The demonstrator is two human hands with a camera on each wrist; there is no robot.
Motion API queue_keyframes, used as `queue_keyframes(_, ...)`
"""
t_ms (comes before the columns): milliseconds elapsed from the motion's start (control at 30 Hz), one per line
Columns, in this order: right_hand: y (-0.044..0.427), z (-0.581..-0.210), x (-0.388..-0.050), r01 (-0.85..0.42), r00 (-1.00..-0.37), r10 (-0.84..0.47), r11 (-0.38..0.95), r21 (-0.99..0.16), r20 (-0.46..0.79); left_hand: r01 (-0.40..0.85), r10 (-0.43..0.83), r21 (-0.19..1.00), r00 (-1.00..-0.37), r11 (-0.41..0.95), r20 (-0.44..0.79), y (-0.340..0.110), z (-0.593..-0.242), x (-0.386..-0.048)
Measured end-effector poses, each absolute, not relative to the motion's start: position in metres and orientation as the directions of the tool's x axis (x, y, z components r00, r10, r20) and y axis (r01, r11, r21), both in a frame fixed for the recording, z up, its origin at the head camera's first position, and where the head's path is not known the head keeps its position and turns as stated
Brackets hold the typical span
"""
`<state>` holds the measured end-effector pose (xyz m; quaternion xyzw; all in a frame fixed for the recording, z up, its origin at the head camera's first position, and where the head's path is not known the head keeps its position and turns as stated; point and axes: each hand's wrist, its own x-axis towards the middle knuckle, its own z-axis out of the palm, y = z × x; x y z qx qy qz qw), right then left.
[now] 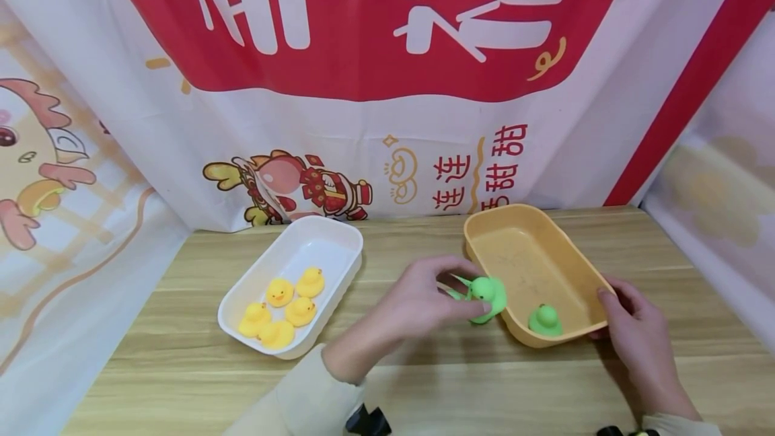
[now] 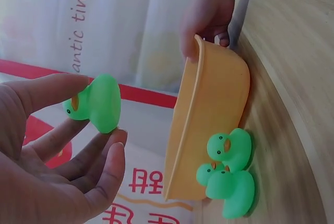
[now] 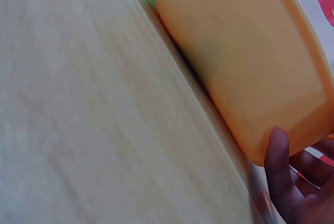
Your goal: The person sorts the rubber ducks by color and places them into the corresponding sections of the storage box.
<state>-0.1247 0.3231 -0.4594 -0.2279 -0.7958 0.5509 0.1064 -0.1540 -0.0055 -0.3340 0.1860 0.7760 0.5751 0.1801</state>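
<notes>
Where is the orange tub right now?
In the head view, the orange tub is on the right side of the wooden table, between the left hand, which pinches a green duck, and the right hand, which grips the tub's rim.

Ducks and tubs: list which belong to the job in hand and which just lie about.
Seemingly in the job:
green duck in the left hand;
orange tub gripped by the right hand;
other green ducks in and beside that tub.

Seemingly lying about:
white tub;
yellow ducks inside it.
</notes>
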Motion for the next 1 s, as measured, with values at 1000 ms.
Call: queue_keyframes(1000,0.325,-0.457,-0.124,0.241,-0.893,0.447,0.374,-0.896,-0.054,0.256,0.614,0.810,-0.774,0.527,-0.155,0.150,-0.397,-0.206)
